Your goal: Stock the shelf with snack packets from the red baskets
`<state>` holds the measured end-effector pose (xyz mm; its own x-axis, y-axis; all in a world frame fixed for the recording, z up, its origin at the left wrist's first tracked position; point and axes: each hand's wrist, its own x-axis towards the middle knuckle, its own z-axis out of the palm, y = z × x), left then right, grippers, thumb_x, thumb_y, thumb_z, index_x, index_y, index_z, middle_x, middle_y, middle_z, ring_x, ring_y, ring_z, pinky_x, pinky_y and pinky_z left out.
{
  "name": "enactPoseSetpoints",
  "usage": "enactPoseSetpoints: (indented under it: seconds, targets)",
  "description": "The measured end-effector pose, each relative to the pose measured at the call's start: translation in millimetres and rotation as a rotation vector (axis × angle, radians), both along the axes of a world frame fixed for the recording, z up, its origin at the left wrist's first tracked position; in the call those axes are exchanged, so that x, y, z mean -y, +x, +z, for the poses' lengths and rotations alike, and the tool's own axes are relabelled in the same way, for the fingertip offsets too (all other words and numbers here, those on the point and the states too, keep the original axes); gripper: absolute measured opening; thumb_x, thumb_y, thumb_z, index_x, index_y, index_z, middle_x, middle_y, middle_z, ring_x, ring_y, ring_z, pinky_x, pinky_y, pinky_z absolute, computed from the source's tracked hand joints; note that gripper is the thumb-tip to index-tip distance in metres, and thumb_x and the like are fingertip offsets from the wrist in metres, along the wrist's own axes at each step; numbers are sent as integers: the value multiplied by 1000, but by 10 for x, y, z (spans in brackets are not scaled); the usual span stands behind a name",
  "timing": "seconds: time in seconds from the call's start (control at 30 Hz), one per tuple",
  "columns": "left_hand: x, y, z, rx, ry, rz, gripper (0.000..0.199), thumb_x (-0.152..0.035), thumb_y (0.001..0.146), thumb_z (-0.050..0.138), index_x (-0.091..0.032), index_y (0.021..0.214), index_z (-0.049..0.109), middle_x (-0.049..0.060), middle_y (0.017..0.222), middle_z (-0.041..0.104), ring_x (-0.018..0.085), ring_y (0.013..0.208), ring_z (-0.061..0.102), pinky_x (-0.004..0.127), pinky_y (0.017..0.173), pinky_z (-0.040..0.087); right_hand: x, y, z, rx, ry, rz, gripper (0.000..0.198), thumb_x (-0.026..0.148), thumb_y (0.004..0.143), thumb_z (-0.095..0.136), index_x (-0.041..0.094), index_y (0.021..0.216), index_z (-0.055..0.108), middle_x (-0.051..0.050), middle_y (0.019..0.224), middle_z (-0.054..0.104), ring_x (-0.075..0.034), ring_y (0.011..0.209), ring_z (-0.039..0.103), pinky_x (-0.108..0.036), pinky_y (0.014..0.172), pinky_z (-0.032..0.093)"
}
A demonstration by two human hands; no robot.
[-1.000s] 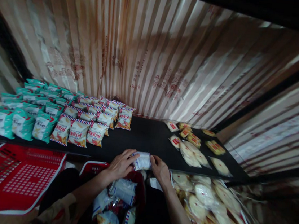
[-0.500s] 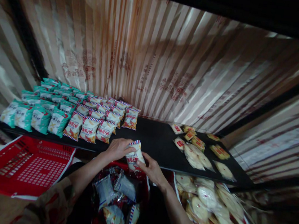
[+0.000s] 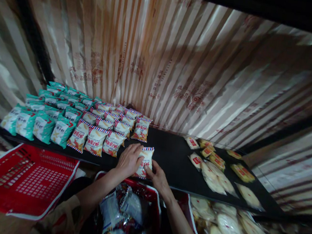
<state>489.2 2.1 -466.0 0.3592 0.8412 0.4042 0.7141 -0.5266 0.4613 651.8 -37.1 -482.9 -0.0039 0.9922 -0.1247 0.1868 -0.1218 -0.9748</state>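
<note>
A white snack bag (image 3: 145, 161) with red lettering and a striped top edge is upright between my two hands, at the front edge of the black shelf (image 3: 173, 161). My left hand (image 3: 131, 160) grips its left side, the fingers bent over it. On its right side my right hand (image 3: 158, 175) pinches the bag with thumb and fingers. Rows of matching white bags (image 3: 95, 140) stand just left of my hands, with teal snack bags (image 3: 43, 126) beyond them. Below my hands sits a red basket (image 3: 158, 204) holding several loose bags.
At left is a red basket (image 3: 37, 182) with a perforated bottom. Flat packaged pastries (image 3: 214, 175) lie on the shelf's right part. Another basket of round wrapped flatbreads (image 3: 224, 228) stands below them. A striped curtain (image 3: 163, 57) hangs behind, and a dark bar (image 3: 242, 13) crosses overhead.
Both hands have brought the white snack bag from above the basket slightly forward to the shelf's front edge. The bag is now more upright. The camera view has shifted a little.
</note>
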Motion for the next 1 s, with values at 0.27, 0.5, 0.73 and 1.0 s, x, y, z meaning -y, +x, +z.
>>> enactPoseSetpoints:
  seconds: [0.27, 0.5, 0.73, 1.0]
  targets:
    - [-17, 130, -354, 56, 96, 12, 43, -16, 87, 38, -16, 130, 42, 12, 148, 29, 25, 139, 17, 45, 108, 35, -513, -60, -146, -105, 49, -119, 50, 54, 69, 63, 18, 103, 61, -7, 97, 69, -23, 82, 64, -34, 71, 53]
    - [-166, 160, -595, 9, -2, 53, 44, -8, 82, 40, -10, 125, 47, 18, 146, 30, 28, 138, 20, 42, 109, 35, -959, -93, -308, -135, 65, -154, 50, 54, 70, 62, 16, 103, 60, -8, 98, 69, -21, 81, 65, -33, 73, 53]
    - [-393, 115, -739, 25, 25, 92, 51, -5, 80, 39, -15, 130, 42, 12, 149, 26, 25, 139, 17, 44, 108, 35, -1238, -158, -496, 23, 172, -163, 56, 52, 77, 55, 18, 121, 53, -8, 107, 68, -22, 91, 64, -36, 78, 53]
    - [-465, 91, -833, 2, 8, 92, 57, -2, 78, 39, -13, 134, 38, 13, 149, 25, 26, 139, 16, 43, 109, 34, -1302, -130, -642, 372, 306, -272, 56, 49, 79, 52, 18, 126, 51, -11, 117, 62, -25, 107, 57, -41, 89, 47]
